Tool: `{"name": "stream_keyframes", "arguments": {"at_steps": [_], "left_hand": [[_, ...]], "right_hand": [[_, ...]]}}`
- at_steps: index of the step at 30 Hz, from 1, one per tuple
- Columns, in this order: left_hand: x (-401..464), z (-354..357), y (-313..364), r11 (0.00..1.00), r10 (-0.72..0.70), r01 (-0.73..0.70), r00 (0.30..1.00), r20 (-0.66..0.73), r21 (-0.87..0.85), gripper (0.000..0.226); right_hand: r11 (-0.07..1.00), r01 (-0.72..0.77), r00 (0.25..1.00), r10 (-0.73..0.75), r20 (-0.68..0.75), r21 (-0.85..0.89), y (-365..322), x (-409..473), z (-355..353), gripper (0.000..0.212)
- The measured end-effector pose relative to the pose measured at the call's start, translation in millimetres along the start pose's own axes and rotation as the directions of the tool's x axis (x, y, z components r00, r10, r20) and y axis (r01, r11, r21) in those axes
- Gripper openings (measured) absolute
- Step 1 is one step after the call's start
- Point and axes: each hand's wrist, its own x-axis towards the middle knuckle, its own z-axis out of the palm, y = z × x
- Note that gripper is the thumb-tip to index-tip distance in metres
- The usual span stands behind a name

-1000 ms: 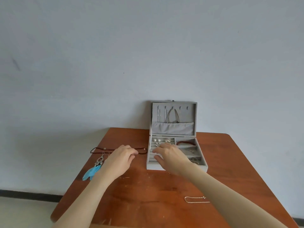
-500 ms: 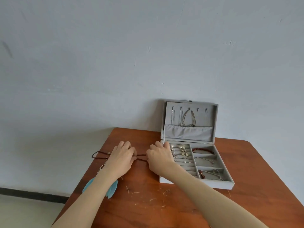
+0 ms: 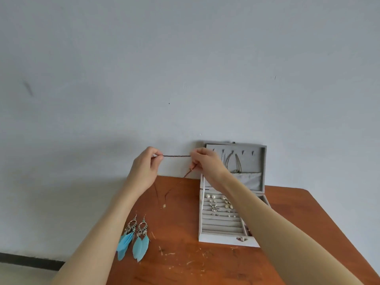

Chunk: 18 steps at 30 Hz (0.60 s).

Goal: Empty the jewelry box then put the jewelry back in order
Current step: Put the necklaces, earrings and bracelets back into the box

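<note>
Nearest on the scratched reddish-brown wooden worktop (image 3: pixel 205 264) lies a pair of blue feather earrings with silver filigree tops (image 3: pixel 134 238), close to its left edge. Just right of them stands the open grey velvet jewelry box (image 3: pixel 221 228), its ring rolls holding pearl studs and small silver pieces, its raised lid (image 3: pixel 249 159) leaning near the pale wall with thin chains hanging from hooks.

Above the far part of the worktop, the left hand (image 3: pixel 145 168) and right hand (image 3: pixel 205 163) hold a dark brown beaded cord necklace (image 3: pixel 176 156) stretched level between them; each hand's fingers are curled and pinch the cord, and its loose ends dangle toward the wood below.

The step looks like carrying the necklace to or from the box. To do it well, keep the strand taut so it does not knot, gather the hanging tails before lowering, and lay it in one line or hook it cleanly.

Open wood lies in front of the box and between it and the earrings. The left edge is close to the earrings, so work should stay inboard. The lid chains are near the right hand and could snag.
</note>
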Motion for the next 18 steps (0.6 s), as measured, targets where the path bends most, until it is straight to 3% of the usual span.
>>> {"name": "stream_keyframes", "arguments": {"at_steps": [2,6,9,14,18], "left_hand": [[5.8,-14.5,18.2,1.0,0.004,-0.004,1.0,0.003,-0.03,0.011],[5.7,-34.6,55.0,0.99,-0.011,0.007,1.0,-0.026,-0.144,0.013],[0.7,-40.5,73.2,0.978,-0.034,0.03,0.999,-0.014,-0.207,0.013],[-12.5,-28.6,91.5,0.972,-0.065,0.11,0.975,0.213,-0.206,0.01],[-22.6,2.3,109.6,0.958,-0.104,0.188,0.933,0.345,-0.219,0.01]], "right_hand": [[0.999,0.038,0.999,-0.037,0.005,-0.032,-19.4,-4.9,-14.3,0.016],[0.957,0.101,0.99,-0.125,-0.071,-0.274,-43.8,-28.8,-55.6,0.013],[0.948,0.079,0.98,-0.13,-0.148,-0.309,-48.6,-53.3,-91.8,0.012],[0.981,0.037,0.965,-0.084,-0.25,-0.189,-51.1,-92.4,-148.9,0.007],[0.955,0.012,0.941,-0.111,-0.32,-0.296,-49.8,-119.0,-188.4,0.007]]}}
